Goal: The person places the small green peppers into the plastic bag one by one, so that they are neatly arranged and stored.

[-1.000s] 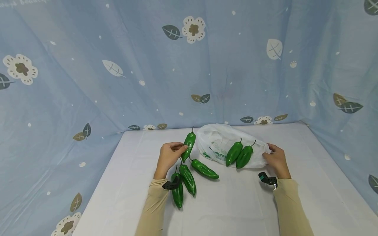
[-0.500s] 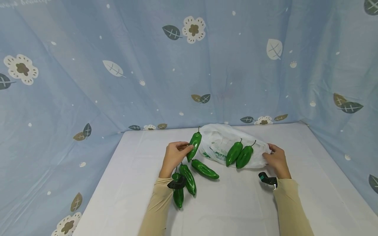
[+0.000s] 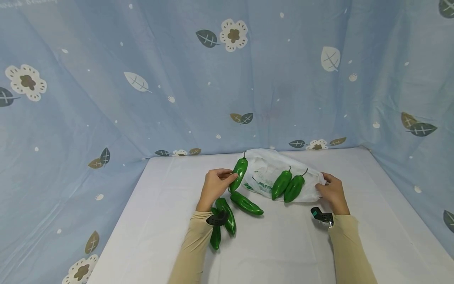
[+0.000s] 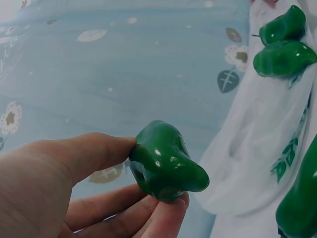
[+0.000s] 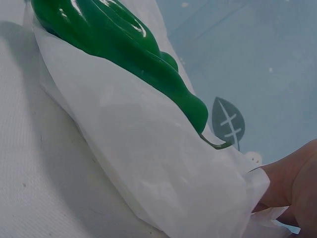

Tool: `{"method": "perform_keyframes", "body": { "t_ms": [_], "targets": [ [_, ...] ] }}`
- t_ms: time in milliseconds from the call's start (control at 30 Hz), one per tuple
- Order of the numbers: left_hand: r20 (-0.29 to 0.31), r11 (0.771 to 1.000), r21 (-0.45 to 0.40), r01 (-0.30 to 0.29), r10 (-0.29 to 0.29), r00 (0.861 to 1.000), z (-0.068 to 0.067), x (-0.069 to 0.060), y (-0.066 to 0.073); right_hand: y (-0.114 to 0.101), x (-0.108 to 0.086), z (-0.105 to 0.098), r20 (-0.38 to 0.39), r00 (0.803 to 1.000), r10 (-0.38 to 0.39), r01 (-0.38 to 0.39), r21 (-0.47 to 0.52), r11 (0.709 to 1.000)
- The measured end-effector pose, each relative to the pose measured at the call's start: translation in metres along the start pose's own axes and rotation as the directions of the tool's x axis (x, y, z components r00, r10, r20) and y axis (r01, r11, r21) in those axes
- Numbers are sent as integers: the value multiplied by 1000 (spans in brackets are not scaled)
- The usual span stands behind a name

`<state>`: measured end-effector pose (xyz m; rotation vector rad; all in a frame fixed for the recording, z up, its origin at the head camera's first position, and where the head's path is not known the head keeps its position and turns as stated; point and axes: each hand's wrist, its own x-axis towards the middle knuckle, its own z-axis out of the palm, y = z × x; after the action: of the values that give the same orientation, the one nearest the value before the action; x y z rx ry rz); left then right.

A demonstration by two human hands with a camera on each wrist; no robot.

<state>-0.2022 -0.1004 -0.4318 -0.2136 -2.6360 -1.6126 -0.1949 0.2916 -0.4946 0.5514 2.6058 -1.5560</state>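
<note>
My left hand (image 3: 215, 185) pinches a glossy green pepper (image 3: 239, 172) between thumb and fingers, its thin stem pointing up, at the left end of a white plastic bag (image 3: 259, 165). In the left wrist view that pepper (image 4: 166, 161) is seen tip-on, with the bag to its right. Two more green peppers (image 3: 293, 188) lie side by side on the bag. The bag's right edge is gripped by my right hand (image 3: 332, 193); in the right wrist view, thumb and fingers hold the bunched plastic (image 5: 257, 191) and a pepper (image 5: 133, 54) lies close by.
Three other green peppers lie on the white tablecloth (image 3: 276, 248): one pepper (image 3: 246, 204) just below the bag, another pepper (image 3: 227, 217) beside my left wrist, and a third pepper (image 3: 215, 236) partly hidden by the wrist strap. A blue patterned curtain (image 3: 177, 79) hangs behind the table.
My left hand has moved right with its pepper, which now overlaps the bag's left end in the head view. The right hand and the two peppers on the bag have stayed put.
</note>
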Motion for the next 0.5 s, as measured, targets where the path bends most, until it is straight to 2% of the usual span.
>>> {"method": "perform_keyframes", "body": {
  "t_ms": [500],
  "targets": [
    [39, 999, 14, -45, 45, 998, 13, 7, 3, 2, 1, 1, -2, 1000, -12, 12, -3, 1000]
  ]
}}
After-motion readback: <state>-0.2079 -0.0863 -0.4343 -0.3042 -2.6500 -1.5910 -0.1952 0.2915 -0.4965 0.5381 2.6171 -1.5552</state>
